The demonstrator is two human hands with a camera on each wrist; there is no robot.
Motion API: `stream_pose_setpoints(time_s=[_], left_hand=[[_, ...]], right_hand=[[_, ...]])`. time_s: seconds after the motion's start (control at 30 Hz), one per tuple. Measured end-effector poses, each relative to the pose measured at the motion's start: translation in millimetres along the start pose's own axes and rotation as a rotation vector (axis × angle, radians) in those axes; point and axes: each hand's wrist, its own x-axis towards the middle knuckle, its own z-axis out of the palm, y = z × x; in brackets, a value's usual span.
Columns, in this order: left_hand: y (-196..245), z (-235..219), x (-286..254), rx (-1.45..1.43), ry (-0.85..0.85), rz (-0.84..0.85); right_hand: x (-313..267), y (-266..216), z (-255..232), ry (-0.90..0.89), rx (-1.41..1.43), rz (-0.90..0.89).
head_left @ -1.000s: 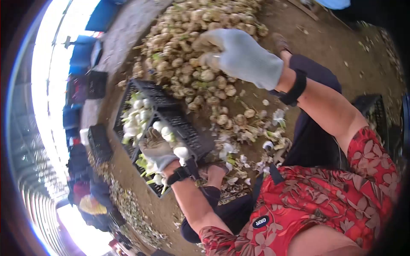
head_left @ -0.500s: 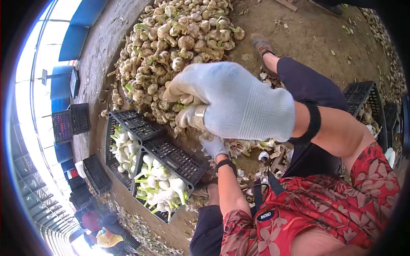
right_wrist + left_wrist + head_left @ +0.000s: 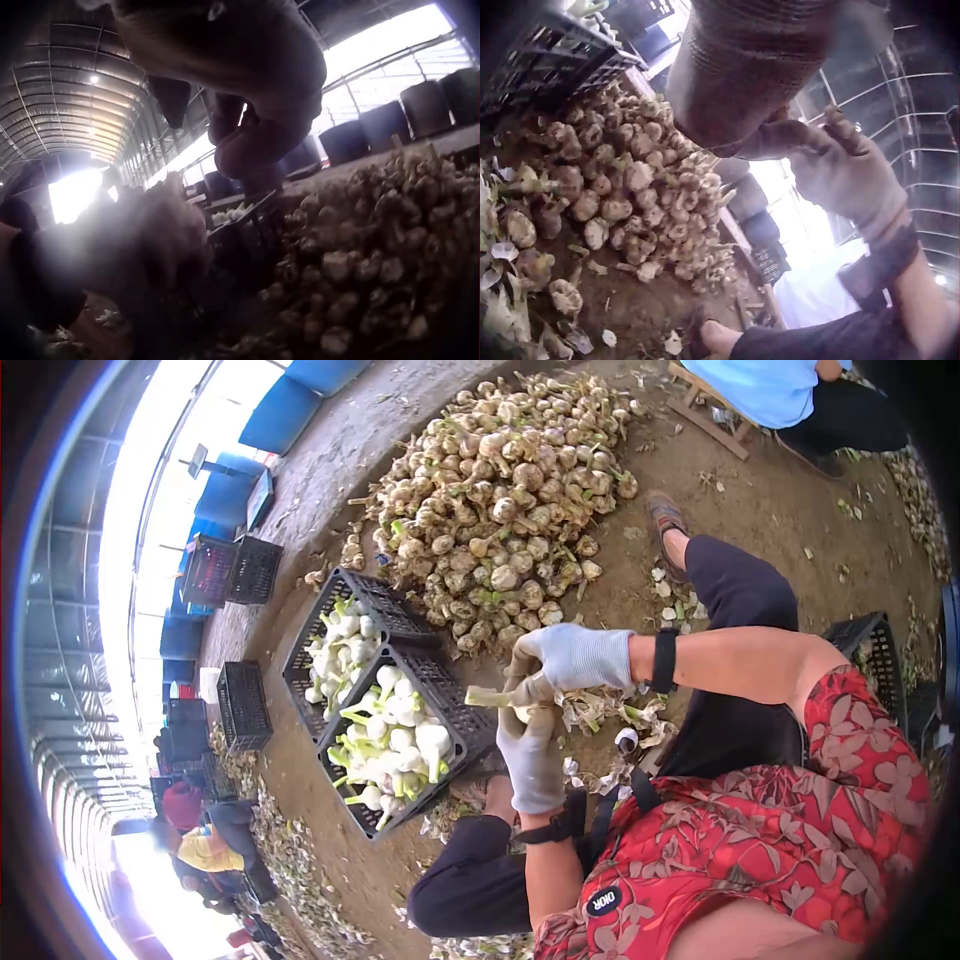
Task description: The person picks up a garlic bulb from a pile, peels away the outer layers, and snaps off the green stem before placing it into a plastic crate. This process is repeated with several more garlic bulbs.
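A garlic bulb (image 3: 515, 698) with a pale cut stem pointing left sits between my two gloved hands, above my lap. My left hand (image 3: 524, 725) grips it from below. Coming in from the right, my right hand (image 3: 537, 666) curls its fingers onto the bulb's top. The left wrist view has the right hand's glove (image 3: 844, 176) close by and the unpeeled garlic heap (image 3: 630, 180) behind it. The right wrist view is dark and blurred, with the heap (image 3: 375, 277) at right. Two black crates (image 3: 440, 682) of white peeled garlic (image 3: 390, 745) stand left of the hands.
A big pile of unpeeled garlic (image 3: 500, 490) lies ahead on the dirt floor. Husks (image 3: 615, 715) litter the ground by my knees. Empty black crates (image 3: 243, 705) stand at left, another crate (image 3: 870, 645) at right. A seated person (image 3: 780, 385) is at top right, others (image 3: 205, 845) at lower left.
My right hand brought a bulb back from the pile. My left hand left the crate, and both hands now meet on the bulb above my lap.
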Motion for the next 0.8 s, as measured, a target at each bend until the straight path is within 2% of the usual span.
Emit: stream_pose_setpoints(time_s=[0.03,0.13,0.17,0.23,0.3,0.33,0.37,0.4,0.47,0.5,0.63,0.73,0.77,0.8], left_hand=[[4.0,2.6,-6.0,0.196,0.086,0.0],[3.2,4.3,-15.8,0.47,0.143,0.131],[-1.6,2.8,-16.4,0.475,0.171,0.218],[0.4,2.5,-23.4,0.389,0.178,0.141],[13.6,14.3,-31.9,0.336,0.181,0.074],[9.9,11.2,-30.6,0.353,0.163,0.096],[3.5,5.3,-27.8,0.37,0.144,0.116],[2.8,3.9,-26.3,0.388,0.121,0.137],[13.6,8.2,-32.0,0.189,0.121,0.031],[11.7,5.5,-29.8,0.277,0.122,0.084],[18.1,4.0,-23.1,0.369,0.125,0.043],[0.8,2.1,-11.0,0.808,0.195,0.357],[4.0,10.1,-14.6,0.951,0.231,0.364],[1.6,12.6,-14.9,0.989,0.259,0.394]], right_hand=[[-2.6,-4.5,5.5,-0.003,-0.053,-0.004],[-4.1,-4.5,17.1,-0.015,-0.148,-0.035],[-3.1,0.4,20.3,-0.022,-0.144,-0.064],[-1.7,9.9,21.2,-0.07,-0.02,-0.107],[-2.8,12.9,18.2,-0.129,0.137,-0.045],[-3.4,11.2,15.2,-0.159,0.219,-0.011],[-5.6,8.5,7.7,-0.208,0.199,0.102],[-6.0,11.5,5.6,-0.213,0.309,0.117],[-7.8,16.3,0.6,-0.216,0.528,0.143],[-8.9,17.9,-2.5,-0.225,0.545,0.15],[-13.2,-0.8,-10.9,-0.22,0.397,0.098],[-17.0,-7.1,-3.1,-0.105,-0.249,-0.217],[-17.7,2.1,6.2,0.039,-0.4,-0.286],[-19.8,3.8,10.1,0.076,-0.49,-0.257]])
